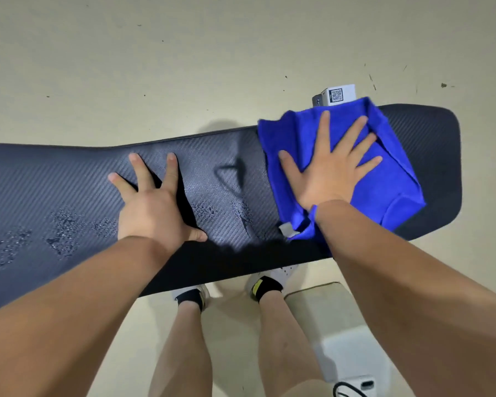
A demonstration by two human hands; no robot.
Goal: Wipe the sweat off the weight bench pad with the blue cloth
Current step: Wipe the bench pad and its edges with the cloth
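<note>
The dark textured weight bench pad (69, 179) runs across the view from left to right. Wet droplets (63, 227) speckle its left part, and another wet patch (241, 213) lies near the middle. The folded blue cloth (390, 173) lies on the pad's right part. My right hand (330, 167) presses flat on the cloth with its fingers spread. My left hand (152, 207) rests flat on the bare pad left of the middle patch, fingers apart, holding nothing.
A small box with a QR code (337, 94) sits just beyond the cloth at the pad's far edge. My legs and shoes (269, 282) stand below the pad's near edge. A white box (347, 351) with a black cable is on the floor at lower right.
</note>
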